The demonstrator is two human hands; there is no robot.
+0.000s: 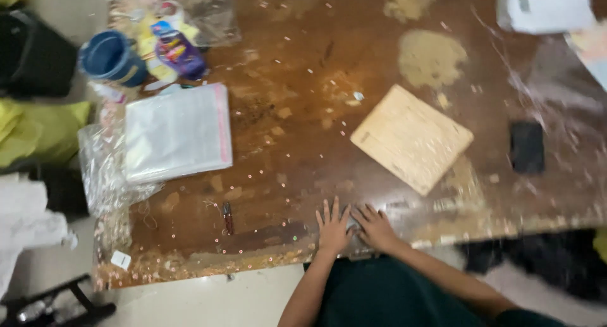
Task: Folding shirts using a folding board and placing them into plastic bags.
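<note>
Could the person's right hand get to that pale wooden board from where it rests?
Probably yes: the right hand lies flat at the table's near edge, and only bare tabletop shows between it and the wooden board.

Hands: left hand (pixel 332 226) and right hand (pixel 374 226) lie flat, fingers spread, side by side at the table's (pixel 297 86) near edge, touching it.
Board: wooden board (pixel 411 138) just beyond the hands, turned at an angle.
Left side: stack of clear bags (pixel 177 132), blue cup (pixel 112 58) behind it.
Right side: black pad (pixel 527 147).
Small tool: near the edge, left of the hands (pixel 227 217).
</note>
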